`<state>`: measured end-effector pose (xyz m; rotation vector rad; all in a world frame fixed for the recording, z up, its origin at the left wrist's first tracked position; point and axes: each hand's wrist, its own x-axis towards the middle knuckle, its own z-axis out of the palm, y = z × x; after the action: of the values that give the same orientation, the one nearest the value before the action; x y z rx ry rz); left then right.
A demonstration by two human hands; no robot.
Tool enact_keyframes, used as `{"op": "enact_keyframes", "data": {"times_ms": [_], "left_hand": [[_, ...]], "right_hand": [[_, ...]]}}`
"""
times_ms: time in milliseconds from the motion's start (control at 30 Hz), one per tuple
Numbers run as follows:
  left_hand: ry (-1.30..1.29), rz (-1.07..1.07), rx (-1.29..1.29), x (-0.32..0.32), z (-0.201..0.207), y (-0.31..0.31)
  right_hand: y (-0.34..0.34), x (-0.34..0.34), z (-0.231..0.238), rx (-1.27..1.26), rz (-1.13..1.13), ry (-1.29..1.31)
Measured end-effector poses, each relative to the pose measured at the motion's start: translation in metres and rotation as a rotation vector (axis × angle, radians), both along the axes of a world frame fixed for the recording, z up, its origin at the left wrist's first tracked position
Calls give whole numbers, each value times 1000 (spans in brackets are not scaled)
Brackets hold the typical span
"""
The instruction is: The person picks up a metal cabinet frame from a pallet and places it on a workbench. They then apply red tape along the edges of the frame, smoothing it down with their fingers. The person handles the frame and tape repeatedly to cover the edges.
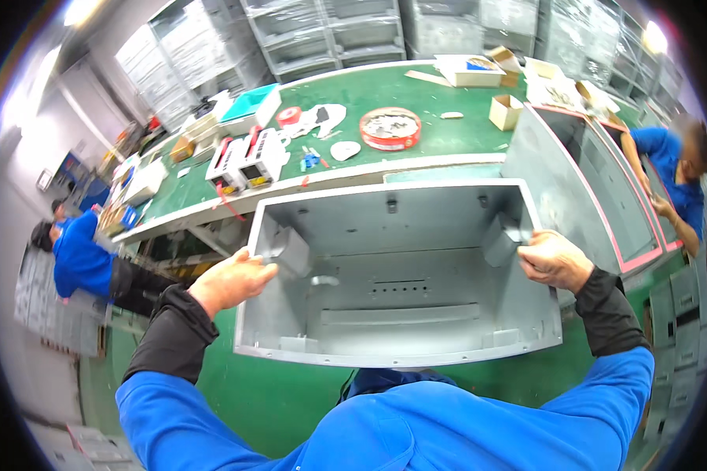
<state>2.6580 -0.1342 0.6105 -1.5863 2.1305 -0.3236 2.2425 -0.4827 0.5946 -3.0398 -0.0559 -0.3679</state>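
Between my hands hangs a grey metal cabinet box (401, 315), its open side facing up toward me, above the green floor. My left hand (234, 281) is closed round its left rim near the upper corner, and my right hand (556, 261) grips the right rim at about the same height. Inside are two block-like brackets in the upper corners, a row of small holes in the lower wall and a long raised strip. The box's far edge is close to the front edge of the green workbench (436, 98). Fingertips inside the rim are partly hidden.
On the bench stand a round red tub (390, 129) of small parts, two white devices (247, 161), a teal-lined bin (250, 106) and cardboard boxes (506, 112). A person (675, 169) at right handles a pink-edged grey cabinet (581, 180). Another person (82, 255) stands at left.
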Motion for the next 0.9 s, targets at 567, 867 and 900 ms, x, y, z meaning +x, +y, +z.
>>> {"op": "enact_keyframes", "data": {"times_ms": [567,867,900], "left_hand": [[-12,-915,-174,69,-27,-377],[1559,-404,-721,86,-90,-276],[1703,-385,-836,82,-110,-273]], "right_hand": [[104,-35,-18,105,-1053,-106],[181,-86,-77,352,-1574,-1247],[201,-106,-107,571,-1502,-1579]]}}
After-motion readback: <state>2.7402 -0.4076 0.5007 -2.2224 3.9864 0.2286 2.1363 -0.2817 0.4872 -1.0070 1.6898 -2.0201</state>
